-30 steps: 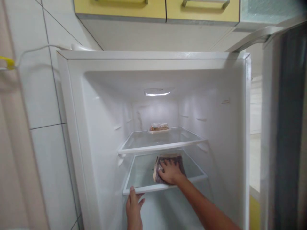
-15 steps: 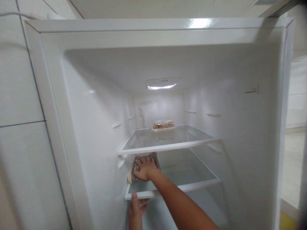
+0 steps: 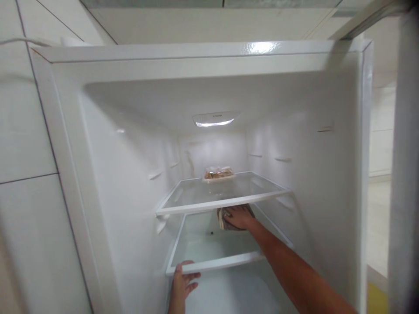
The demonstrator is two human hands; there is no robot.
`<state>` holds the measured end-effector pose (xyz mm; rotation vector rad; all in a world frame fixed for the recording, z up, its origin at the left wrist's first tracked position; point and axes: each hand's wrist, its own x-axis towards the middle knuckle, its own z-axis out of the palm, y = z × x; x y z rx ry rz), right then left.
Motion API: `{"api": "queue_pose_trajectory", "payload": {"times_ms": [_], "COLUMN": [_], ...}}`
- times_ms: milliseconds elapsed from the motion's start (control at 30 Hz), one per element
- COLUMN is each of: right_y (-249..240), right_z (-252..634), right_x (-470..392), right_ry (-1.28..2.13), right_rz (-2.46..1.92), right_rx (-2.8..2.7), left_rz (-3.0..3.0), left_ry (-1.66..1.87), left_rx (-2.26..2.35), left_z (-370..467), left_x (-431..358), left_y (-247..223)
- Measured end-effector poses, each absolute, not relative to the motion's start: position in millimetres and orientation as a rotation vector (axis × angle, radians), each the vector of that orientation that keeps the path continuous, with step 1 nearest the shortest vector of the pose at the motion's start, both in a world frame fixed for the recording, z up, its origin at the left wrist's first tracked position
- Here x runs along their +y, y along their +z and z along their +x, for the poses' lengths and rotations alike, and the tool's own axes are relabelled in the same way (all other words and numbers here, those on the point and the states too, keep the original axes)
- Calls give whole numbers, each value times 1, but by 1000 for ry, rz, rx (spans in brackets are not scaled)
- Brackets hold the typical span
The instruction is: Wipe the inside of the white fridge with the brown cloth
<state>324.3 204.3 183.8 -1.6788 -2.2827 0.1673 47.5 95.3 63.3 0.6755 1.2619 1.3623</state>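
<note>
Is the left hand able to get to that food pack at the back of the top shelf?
Probably yes. The left hand grips the front edge of the lower shelf, below the upper shelf. The food pack sits alone at the back, with nothing in front of it, though it looks a long reach.

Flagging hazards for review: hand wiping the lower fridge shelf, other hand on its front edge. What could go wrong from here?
1. The right hand presses the cloth far back on the lower glass shelf; pressure might tip or unseat it, though the left hand grips its front edge.
2. The forearm passes close under the upper shelf; a bump could jolt the food tray.
</note>
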Motion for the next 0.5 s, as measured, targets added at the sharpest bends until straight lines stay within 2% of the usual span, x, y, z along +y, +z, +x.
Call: {"api": "queue_pose_trajectory", "payload": {"times_ms": [167,500], "right_y": [179,168], "right_z": [379,373], "right_x": [182,96], "right_ry": [25,-9], "right_rz": [-1820,-1911], "right_rx": [-2147,-2100], "left_rz": [603,637], "left_ry": [1357,1186], "left_rx": [1283,1373], "left_z": [50,61], "left_x": [90,51], "left_y": [69,106]}}
